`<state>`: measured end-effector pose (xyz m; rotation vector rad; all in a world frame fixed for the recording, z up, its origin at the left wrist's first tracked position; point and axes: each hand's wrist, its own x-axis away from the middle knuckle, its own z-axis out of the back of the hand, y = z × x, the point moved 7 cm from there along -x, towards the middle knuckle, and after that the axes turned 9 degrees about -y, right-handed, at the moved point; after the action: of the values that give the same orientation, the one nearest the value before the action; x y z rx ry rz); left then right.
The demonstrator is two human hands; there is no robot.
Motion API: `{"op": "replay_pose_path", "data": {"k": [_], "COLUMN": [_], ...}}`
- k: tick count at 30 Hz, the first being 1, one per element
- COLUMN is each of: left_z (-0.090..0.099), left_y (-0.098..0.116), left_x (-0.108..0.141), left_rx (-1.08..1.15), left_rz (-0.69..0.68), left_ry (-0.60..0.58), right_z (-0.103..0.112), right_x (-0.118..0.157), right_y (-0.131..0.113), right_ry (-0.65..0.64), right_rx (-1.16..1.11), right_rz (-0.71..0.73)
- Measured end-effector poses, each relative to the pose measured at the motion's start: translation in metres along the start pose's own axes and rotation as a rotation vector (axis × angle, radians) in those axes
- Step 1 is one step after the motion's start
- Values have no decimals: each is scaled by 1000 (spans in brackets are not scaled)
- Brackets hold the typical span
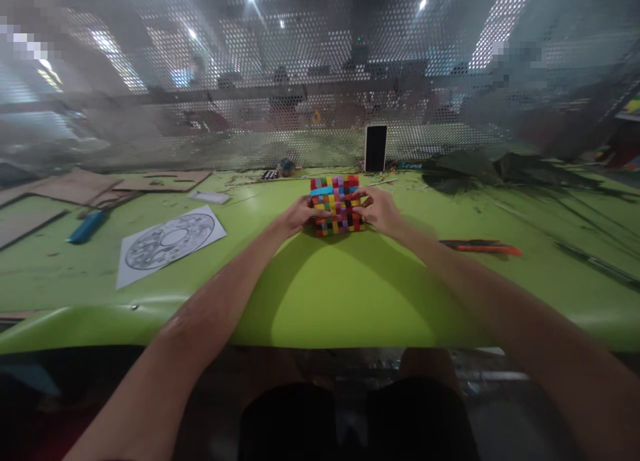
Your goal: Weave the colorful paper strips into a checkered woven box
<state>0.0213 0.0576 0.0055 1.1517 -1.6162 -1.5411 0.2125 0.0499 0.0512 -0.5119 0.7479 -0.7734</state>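
A small woven piece of multicoloured strips, in red, yellow, purple, blue and black, is held upright between both hands above the green table. My left hand grips its left edge, with the thumb across the front. At the right edge, my right hand has thumb and fingers closed on the weave. A light blue strip crosses the upper left of the piece. The fingers behind the piece are hidden.
The green tabletop holds a printed circular pattern sheet, a blue-handled tool and cardboard pieces on the left. A phone stands at the back. Orange-red tools and dark leaves lie on the right.
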Motion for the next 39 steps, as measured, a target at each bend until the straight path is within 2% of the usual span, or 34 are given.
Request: {"op": "replay_pose_path", "data": {"k": [3,9,16,21,24,29,33,39], "left_z": [0,-3,-4,1,3,10,6,2], "left_y": [-2,-1,0,-2,-5,-6,-5,-4], "left_x": [0,0,1,-1,-3,-4,-5,-7], "left_rx": [33,23,-9,-18,29,128,143,137], "left_rz": [50,44,56,30,32,48,53,24], "left_ry": [24,7,-40,-43,-47,49,53,16], "right_z": [1,-2,-4,-4,1,0,-6,-12], "right_x": [0,-8,-13,-13,-14,-6,0,-7], "right_y": [1,11,19,14,6,-7,-3,9], "right_ry": [22,64,-67,-182,-130,-32,5,-60], "right_rx": [62,91,31,-35,108,240,308,396], "right_rz": [-3,-46,-104,-86,5,150,142,88]}}
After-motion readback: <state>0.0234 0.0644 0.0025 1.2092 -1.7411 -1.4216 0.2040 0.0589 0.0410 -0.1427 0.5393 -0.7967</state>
